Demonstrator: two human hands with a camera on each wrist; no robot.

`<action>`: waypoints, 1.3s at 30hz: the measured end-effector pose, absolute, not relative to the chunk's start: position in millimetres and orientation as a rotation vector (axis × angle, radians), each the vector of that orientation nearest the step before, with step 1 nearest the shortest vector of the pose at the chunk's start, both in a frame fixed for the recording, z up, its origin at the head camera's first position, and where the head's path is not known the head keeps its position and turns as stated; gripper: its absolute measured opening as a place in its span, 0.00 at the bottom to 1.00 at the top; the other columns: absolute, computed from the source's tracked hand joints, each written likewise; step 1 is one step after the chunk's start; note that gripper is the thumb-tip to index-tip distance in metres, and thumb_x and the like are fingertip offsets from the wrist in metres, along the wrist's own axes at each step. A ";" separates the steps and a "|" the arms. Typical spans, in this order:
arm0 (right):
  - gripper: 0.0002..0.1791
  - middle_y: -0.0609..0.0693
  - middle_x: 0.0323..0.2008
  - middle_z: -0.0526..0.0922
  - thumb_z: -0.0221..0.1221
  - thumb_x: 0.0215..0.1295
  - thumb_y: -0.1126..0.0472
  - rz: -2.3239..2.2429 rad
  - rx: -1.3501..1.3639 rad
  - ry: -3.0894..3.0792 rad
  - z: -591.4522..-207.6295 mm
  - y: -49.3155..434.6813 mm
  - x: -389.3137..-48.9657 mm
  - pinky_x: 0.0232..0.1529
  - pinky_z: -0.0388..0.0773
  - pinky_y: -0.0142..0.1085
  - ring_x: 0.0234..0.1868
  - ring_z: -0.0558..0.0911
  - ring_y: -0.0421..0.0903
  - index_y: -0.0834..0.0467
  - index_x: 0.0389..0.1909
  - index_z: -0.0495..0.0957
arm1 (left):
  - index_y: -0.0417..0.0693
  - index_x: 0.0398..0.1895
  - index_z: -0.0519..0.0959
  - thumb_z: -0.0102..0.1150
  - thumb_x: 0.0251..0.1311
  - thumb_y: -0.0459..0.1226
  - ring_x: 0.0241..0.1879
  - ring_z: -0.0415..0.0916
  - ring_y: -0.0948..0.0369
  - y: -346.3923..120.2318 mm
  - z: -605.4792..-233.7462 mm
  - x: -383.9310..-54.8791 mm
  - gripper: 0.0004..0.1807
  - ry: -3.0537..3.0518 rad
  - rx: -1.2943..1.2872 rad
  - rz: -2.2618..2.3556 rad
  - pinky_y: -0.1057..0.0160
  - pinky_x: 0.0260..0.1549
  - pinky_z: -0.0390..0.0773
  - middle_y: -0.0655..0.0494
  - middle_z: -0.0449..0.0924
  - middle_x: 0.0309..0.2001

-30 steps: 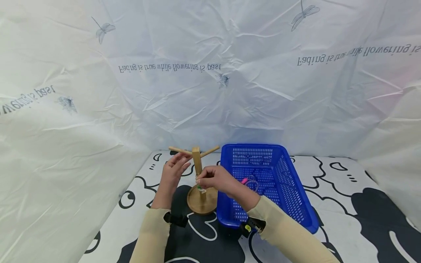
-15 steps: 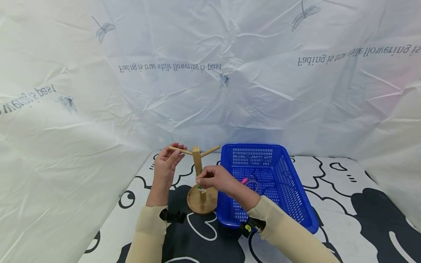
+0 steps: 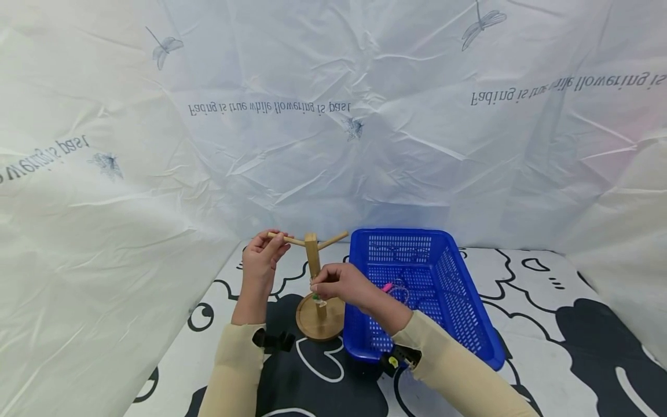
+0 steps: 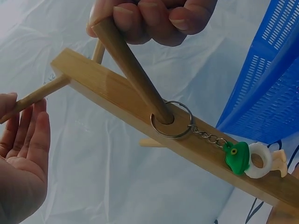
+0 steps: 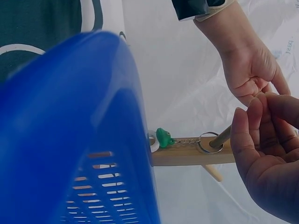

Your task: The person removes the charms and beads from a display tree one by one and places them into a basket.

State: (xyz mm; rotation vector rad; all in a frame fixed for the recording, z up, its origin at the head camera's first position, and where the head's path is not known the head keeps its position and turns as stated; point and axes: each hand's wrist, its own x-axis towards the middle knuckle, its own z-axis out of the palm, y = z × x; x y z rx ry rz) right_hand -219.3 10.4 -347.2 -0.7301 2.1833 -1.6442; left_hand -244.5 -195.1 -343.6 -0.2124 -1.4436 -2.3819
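A wooden stand [image 3: 312, 255] with a square post, several round pegs and a round base [image 3: 306, 318] stands upright on the cloth. My left hand [image 3: 257, 263] pinches the upper left peg [image 4: 39, 93] between thumb and fingers. Lower down, my right hand [image 3: 341, 284] grips the outer end of the front peg [image 4: 135, 72]. A keychain [image 4: 237, 157] with a green animal head, a white ring and a beige end hangs there. Its metal split ring [image 4: 188, 110] lies around that peg at the post. In the right wrist view the right fingers hide the peg's tip.
Close to the stand's right, a blue perforated basket [image 3: 469, 307] holds a pink item [image 3: 387, 287] and other small things too faint to make out. A patterned black-and-white cloth [image 3: 526, 295] covers the table. White printed sheeting [image 3: 312, 162] rises behind and at both sides.
My left hand has gone from beside the post out to the left and taken hold of the upper left peg. The right hand keeps its place on the front peg.
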 end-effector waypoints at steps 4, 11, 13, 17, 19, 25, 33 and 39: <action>0.10 0.66 0.44 0.87 0.61 0.72 0.63 -1.637 -0.718 2.179 -346.7 10.8 -219.6 0.46 0.89 0.38 0.36 0.85 0.42 0.68 0.44 0.83 | 0.50 0.32 0.82 0.53 0.71 0.24 0.35 0.88 0.67 -193.9 -344.0 -243.6 0.15 -1.436 -0.220 -2.374 0.72 0.40 0.88 0.61 0.87 0.31; 0.09 0.64 0.44 0.87 0.61 0.71 0.64 -1.612 -0.685 2.184 -341.6 12.9 -222.3 0.46 0.88 0.36 0.47 0.85 0.63 0.66 0.44 0.84 | 0.47 0.33 0.81 0.58 0.70 0.27 0.36 0.89 0.66 -191.3 -344.6 -244.3 0.09 -1.428 -0.250 -2.342 0.70 0.43 0.89 0.61 0.87 0.31; 0.10 0.63 0.44 0.87 0.61 0.71 0.64 -1.600 -0.692 2.182 -340.7 13.5 -223.2 0.46 0.88 0.36 0.49 0.84 0.65 0.66 0.45 0.84 | 0.45 0.34 0.81 0.61 0.69 0.29 0.36 0.89 0.66 -191.0 -344.8 -244.5 0.05 -1.425 -0.255 -2.337 0.69 0.43 0.89 0.61 0.87 0.31; 0.12 0.63 0.45 0.87 0.61 0.72 0.62 -1.552 -0.694 2.179 -338.1 15.4 -225.5 0.47 0.89 0.36 0.50 0.84 0.65 0.67 0.48 0.84 | 0.43 0.34 0.81 0.63 0.67 0.29 0.36 0.89 0.66 -191.4 -345.6 -244.9 0.03 -1.415 -0.262 -2.340 0.70 0.43 0.89 0.60 0.87 0.31; 0.12 0.63 0.46 0.87 0.61 0.72 0.61 -1.525 -0.669 2.177 -334.9 16.6 -226.8 0.48 0.89 0.38 0.51 0.84 0.64 0.65 0.48 0.84 | 0.42 0.35 0.81 0.63 0.67 0.30 0.36 0.89 0.66 -191.7 -346.0 -245.1 0.02 -1.415 -0.258 -2.339 0.70 0.42 0.89 0.60 0.88 0.32; 0.12 0.58 0.49 0.87 0.59 0.74 0.59 -1.470 -0.619 2.222 -327.2 20.1 -231.4 0.52 0.88 0.41 0.47 0.85 0.50 0.61 0.50 0.84 | 0.41 0.35 0.81 0.67 0.65 0.32 0.36 0.89 0.66 -192.8 -347.4 -246.2 0.04 -1.400 -0.248 -2.352 0.70 0.42 0.89 0.60 0.87 0.32; 0.13 0.60 0.50 0.86 0.58 0.75 0.59 -1.503 -0.564 2.254 -328.4 21.2 -237.9 0.46 0.88 0.39 0.47 0.85 0.47 0.64 0.50 0.83 | 0.47 0.33 0.82 0.62 0.68 0.29 0.36 0.88 0.67 -193.9 -348.1 -245.9 0.06 -1.418 -0.250 -2.350 0.71 0.42 0.89 0.61 0.87 0.32; 0.12 0.59 0.48 0.86 0.59 0.74 0.60 -1.483 -0.496 2.307 -333.0 21.8 -243.6 0.47 0.88 0.39 0.50 0.85 0.50 0.63 0.50 0.84 | 0.47 0.32 0.82 0.63 0.67 0.29 0.36 0.88 0.67 -193.6 -349.0 -246.4 0.06 -1.408 -0.251 -2.352 0.71 0.42 0.89 0.60 0.86 0.32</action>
